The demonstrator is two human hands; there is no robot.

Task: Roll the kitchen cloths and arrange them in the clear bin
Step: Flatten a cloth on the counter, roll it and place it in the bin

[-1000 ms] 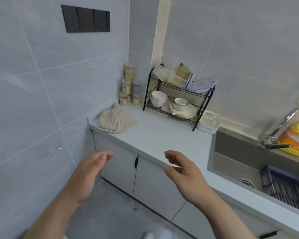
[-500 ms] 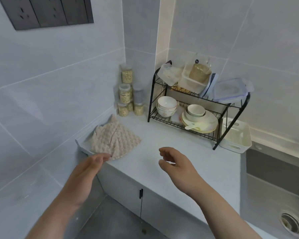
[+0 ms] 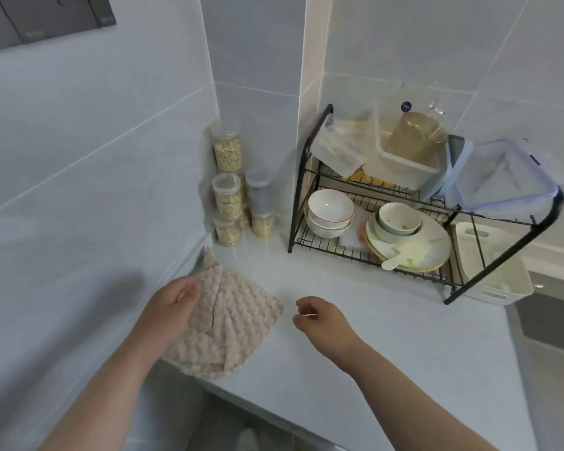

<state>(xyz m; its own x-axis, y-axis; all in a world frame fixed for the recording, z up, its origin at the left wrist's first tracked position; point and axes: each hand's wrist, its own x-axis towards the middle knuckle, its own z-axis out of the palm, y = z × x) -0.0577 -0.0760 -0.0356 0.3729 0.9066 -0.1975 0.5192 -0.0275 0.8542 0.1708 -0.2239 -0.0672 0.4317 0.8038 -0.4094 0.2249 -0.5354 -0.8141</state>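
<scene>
A pile of beige, bumpy kitchen cloths (image 3: 233,323) lies at the left end of the grey counter (image 3: 355,320), against the wall, its near corner hanging over the front edge. My left hand (image 3: 171,309) lies on the pile's left side, fingers curled at the cloth's upper left edge. My right hand (image 3: 319,320) hovers just right of the pile, loosely curled and holding nothing. A clear bin (image 3: 401,167) stands on the top shelf of the black wire rack (image 3: 302,177), with a brownish bag inside it.
Several lidded jars (image 3: 227,196) of grain stand in the corner. The rack's lower shelf holds bowls (image 3: 329,209) and plates (image 3: 437,245). A lidded clear box (image 3: 502,177) leans on top. A white basket (image 3: 492,275) stands beside the rack, with the sink beyond it.
The view has moved closer and tilted down. My left hand has gone forward onto the cloth pile's left edge and curled there. My right hand has come in beside the pile.
</scene>
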